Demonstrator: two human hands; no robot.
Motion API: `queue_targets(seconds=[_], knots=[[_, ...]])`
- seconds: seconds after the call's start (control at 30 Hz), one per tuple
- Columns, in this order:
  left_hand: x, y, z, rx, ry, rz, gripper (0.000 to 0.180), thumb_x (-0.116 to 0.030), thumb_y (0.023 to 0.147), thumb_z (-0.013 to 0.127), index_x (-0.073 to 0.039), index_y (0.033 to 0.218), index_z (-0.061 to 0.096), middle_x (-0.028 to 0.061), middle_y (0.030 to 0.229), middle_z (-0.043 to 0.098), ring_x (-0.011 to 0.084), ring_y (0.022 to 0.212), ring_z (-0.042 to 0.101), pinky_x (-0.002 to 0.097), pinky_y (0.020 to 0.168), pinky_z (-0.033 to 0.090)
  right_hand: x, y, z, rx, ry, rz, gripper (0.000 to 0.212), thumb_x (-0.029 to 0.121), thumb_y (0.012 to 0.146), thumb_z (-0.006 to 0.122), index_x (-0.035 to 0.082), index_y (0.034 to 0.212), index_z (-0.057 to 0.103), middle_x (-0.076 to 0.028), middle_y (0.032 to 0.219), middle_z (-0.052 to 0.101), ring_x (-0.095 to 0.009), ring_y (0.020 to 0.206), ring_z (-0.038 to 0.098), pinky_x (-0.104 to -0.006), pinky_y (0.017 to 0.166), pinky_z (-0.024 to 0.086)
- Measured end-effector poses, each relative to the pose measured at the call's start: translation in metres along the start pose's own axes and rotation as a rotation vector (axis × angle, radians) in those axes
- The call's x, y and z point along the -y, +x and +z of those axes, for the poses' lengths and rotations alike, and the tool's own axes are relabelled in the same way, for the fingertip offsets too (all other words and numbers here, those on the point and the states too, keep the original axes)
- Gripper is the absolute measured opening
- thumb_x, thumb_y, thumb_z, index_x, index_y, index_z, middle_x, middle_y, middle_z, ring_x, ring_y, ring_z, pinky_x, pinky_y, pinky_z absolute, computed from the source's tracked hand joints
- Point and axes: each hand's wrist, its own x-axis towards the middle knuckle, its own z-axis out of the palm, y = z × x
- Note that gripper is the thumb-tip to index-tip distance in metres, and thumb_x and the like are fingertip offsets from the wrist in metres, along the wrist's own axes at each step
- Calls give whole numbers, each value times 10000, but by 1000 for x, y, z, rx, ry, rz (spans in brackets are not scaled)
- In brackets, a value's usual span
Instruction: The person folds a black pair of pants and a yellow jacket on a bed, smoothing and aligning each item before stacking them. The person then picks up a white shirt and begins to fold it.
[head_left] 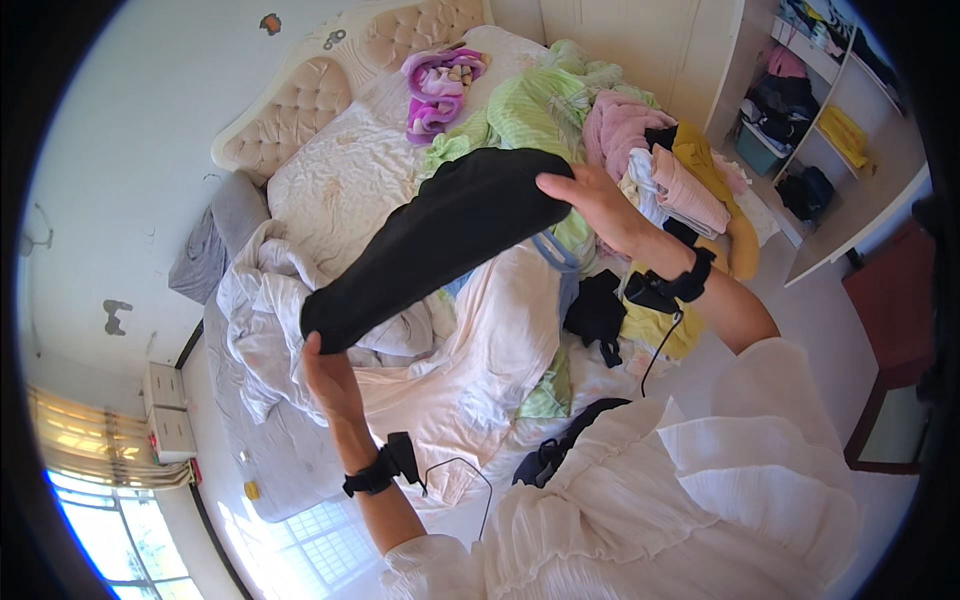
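A long black folded garment [440,225], its exact kind unclear, is stretched in the air above the bed between my two hands. My left hand [328,375] grips its lower left end, thumb on the near face and fingers hidden behind the cloth. At the upper right end, my right hand [595,205] pinches it the same way, with the arm reaching farther out. Below the cloth lie a pale peach sheet [490,350] and a crumpled grey-white quilt [275,290]. Another black garment [597,308] rests on the bed to the right, under my right forearm.
A green striped quilt [530,105], a pink blanket [625,125], folded peach cloth [690,190] and yellow clothes [740,220] heap up on the bed's right. A purple-edged bundle [440,90] lies near the tufted headboard [300,110]. An open wardrobe [800,130] holding clothes stands at right.
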Motion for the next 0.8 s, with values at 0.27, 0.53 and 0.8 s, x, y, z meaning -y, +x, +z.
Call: queue_targets(seconds=[0.27, 0.53, 0.8], knots=[[185, -224, -71, -484, 713, -937, 201, -138, 747, 576, -8, 881, 648, -1, 812, 594, 108, 797, 504, 254, 774, 397, -246, -209, -55, 59, -564, 492, 339, 301, 779, 650, -18, 717, 553, -106, 575, 517, -172, 575, 529, -360, 551, 407], [258, -284, -119, -397, 749, -1093, 307, -166, 720, 578, 13, 960, 641, 26, 747, 589, 120, 707, 506, 266, 655, 407, -330, -253, -96, 124, -571, 714, 323, 295, 714, 647, -24, 739, 608, -154, 657, 607, -231, 615, 587, -381, 587, 436], [250, -251, -137, -177, 1073, -1108, 313, -201, 722, 584, 7, 951, 630, 129, 810, 645, 229, 773, 604, 346, 731, 471, -324, -210, -95, 327, -765, 904, 389, 347, 667, 649, -36, 704, 591, -201, 675, 597, -299, 637, 588, -398, 569, 423]])
